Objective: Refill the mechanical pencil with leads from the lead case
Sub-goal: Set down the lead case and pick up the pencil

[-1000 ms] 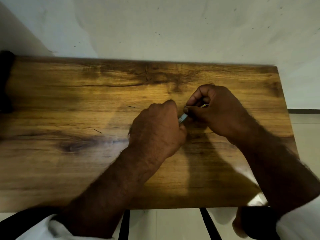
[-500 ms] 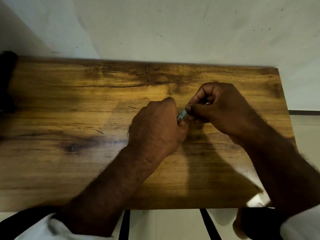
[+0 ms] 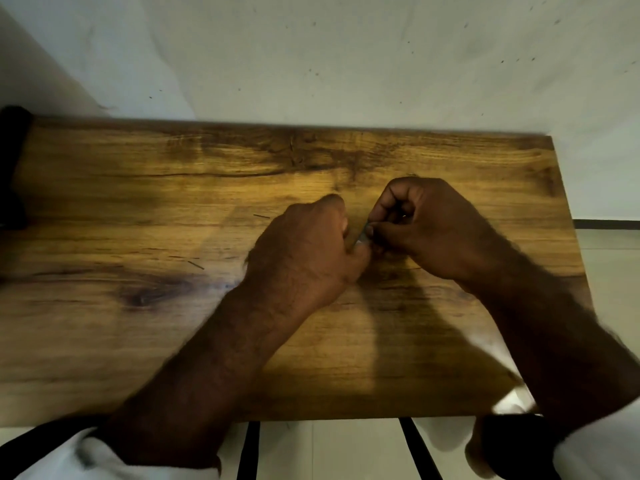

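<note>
Left hand (image 3: 304,251) fisted round pencil (image 3: 362,237); right hand (image 3: 426,226) pinches its exposed end. Loose leads (image 3: 261,216) on worktop (image 3: 138,188). Markings too blurred.

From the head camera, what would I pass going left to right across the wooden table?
Dark object at the far left edge → loose pencil lead → left hand → small grey item pinched between both hands → right hand.

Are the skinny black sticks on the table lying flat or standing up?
Lying flat: one lead and another lead both rest loose on the wooden table, apart from each other.
</note>
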